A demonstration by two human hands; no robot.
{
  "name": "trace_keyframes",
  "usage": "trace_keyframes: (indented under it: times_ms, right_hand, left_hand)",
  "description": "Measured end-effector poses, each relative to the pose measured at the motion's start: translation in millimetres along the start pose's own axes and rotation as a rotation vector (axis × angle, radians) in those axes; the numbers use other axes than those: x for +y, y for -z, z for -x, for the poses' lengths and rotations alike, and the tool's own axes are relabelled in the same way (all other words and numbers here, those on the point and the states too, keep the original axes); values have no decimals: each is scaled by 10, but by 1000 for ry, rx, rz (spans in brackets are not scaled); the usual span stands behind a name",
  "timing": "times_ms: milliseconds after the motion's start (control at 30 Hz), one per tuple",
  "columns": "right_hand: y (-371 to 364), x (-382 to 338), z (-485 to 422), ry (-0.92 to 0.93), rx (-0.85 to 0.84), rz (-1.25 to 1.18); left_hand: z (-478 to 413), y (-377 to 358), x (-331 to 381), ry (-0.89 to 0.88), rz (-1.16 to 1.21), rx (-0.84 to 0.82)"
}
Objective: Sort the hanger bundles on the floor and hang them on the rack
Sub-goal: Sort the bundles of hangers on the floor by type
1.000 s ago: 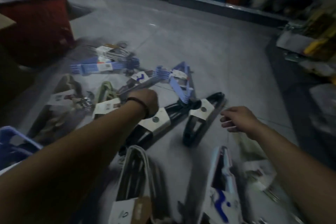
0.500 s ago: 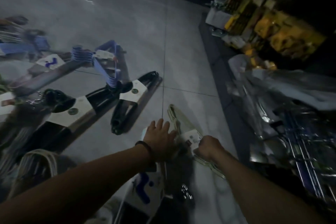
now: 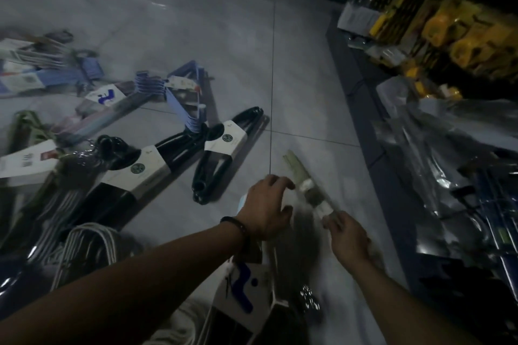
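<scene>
- Head view: our right grip (image 3: 347, 235) is curled round the near end of the pale green hanger bundle (image 3: 298, 169). The bundle slants over the floor (image 3: 302, 78), just beside the black bundles (image 3: 232, 137). We cannot tell whether it is lifted.
- Our left grip (image 3: 266, 204) arches over its middle, and blur hides whether it holds anything.
- Held at one end only, the bundle could, we judge, swing, slip free, or snag the blue-marked bundle (image 3: 244, 288) beneath our wrists.
</scene>
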State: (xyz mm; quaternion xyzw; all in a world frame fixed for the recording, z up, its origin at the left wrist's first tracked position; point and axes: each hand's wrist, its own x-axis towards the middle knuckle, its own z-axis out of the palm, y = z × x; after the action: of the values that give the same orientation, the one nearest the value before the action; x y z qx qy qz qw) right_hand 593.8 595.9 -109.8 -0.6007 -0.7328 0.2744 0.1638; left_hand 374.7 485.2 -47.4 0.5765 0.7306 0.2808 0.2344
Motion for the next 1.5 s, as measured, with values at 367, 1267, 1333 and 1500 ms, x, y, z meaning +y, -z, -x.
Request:
trace_keyframes:
  times_ms: [367,1267,1333,1500]
  right_hand:
    - [547,-2122,-139,125,149,-487]
    - [-1186,-5120,721,186,-519,-1067]
    - [-1389,-5156,724,218,-549,-1066]
    - [-1999,-5066,715,258,-565,-994]
  left_hand:
    - [-22,1274,-250,378,725,232]
    - [1687,4009,-2093,261,881,756]
    - [1713,4032,-2258,288,847,760]
    - [1798,3979,-2693,350,832,744]
